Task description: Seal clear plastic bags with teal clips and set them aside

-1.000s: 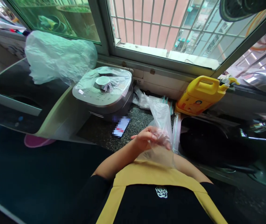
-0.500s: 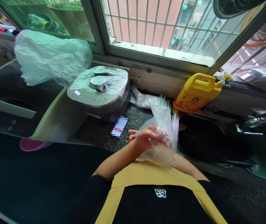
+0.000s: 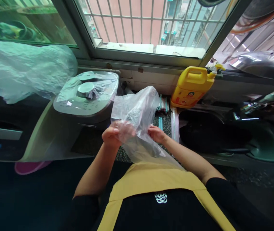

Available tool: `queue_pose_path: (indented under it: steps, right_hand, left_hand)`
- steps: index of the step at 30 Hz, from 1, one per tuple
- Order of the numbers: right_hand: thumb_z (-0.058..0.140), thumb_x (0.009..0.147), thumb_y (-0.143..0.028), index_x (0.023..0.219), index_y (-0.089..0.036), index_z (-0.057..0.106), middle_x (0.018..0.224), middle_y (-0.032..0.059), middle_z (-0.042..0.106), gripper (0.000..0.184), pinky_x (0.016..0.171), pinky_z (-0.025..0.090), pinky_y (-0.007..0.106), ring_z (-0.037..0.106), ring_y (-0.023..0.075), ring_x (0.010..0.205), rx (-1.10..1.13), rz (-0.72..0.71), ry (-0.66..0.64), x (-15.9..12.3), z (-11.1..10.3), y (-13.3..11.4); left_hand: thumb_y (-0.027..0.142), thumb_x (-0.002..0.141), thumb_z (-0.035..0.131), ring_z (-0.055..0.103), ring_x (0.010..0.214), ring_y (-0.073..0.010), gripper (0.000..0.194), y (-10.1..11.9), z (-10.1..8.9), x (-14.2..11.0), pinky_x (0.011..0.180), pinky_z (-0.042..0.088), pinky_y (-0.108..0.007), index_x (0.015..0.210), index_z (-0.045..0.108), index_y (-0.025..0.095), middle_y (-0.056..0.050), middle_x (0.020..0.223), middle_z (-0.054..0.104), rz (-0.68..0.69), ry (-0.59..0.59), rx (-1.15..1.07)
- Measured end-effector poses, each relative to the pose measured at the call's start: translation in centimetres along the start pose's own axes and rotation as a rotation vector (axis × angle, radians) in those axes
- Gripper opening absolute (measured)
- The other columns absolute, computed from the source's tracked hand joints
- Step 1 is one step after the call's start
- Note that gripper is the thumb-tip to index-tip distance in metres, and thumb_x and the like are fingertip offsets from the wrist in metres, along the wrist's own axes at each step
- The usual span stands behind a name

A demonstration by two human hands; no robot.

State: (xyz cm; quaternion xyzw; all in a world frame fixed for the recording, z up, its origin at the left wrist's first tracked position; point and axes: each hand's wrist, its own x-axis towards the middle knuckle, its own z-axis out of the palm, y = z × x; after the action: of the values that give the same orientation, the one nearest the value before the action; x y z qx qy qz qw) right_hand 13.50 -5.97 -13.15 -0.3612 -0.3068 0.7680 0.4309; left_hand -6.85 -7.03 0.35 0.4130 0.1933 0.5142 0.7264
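The bag (image 3: 137, 110) is stretched between both hands, above the counter (image 3: 122, 155) and right of the cooker (image 3: 86, 96). The left hand (image 3: 112, 134) pinches its left edge between thumb and fingers, which show faintly through it; the right hand (image 3: 157, 134) pinches the opposite edge. The jug (image 3: 190, 88) stands beyond, near the sink (image 3: 175, 125).

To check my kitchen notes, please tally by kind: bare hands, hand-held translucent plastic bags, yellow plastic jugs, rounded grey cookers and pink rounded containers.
Bare left hand, bare right hand: 2
Translucent plastic bag: 1
Yellow plastic jug: 1
Rounded grey cooker: 1
Pink rounded container: 1
Total: 6
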Motion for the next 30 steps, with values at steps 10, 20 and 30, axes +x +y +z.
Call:
queue_pose_path:
  steps: [10, 20, 30]
  right_hand:
    - [0.070, 0.058, -0.029, 0.064, -0.017, 0.059, 0.062, -0.0031, 0.058, 0.017, 0.063, 0.036, 0.026, 0.049, 0.0100, 0.060, -0.107, -0.161, 0.165, -0.9, -2.8, -3.9]
    - [0.073, 0.058, -0.038, 0.060, -0.018, 0.059, 0.060, -0.0030, 0.055, 0.025, 0.058, 0.039, 0.025, 0.048, 0.0088, 0.056, -0.320, -0.357, 0.378, -3.6, -5.5, -10.0]
    - [0.081, 0.051, -0.045, 0.065, -0.020, 0.063, 0.060, -0.0024, 0.062, 0.034, 0.061, 0.049, 0.027, 0.056, 0.0098, 0.054, -0.382, -0.506, 0.612, -5.5, -6.6, -11.7]
  left_hand:
    - [0.032, 0.057, 0.062, 0.054, 0.051, -0.0172, 0.026, 1.3, -2.6, 1.0, 0.052, 0.047, -0.033, 0.041, 0.047, 0.017, -0.003, 0.046, 0.047, 0.029, 0.042, 0.212]
    - [0.025, 0.052, 0.068, 0.054, 0.049, -0.0133, 0.015, 0.4, -5.2, 3.0, 0.050, 0.044, -0.027, 0.047, 0.056, 0.017, -0.002, 0.051, 0.058, -0.081, 0.180, 0.328]
    - [0.030, 0.046, 0.080, 0.053, 0.046, -0.0073, 0.026, -1.4, -5.1, 5.1, 0.050, 0.045, -0.020, 0.056, 0.061, 0.015, 0.003, 0.050, 0.058, -0.001, 0.516, 0.380]
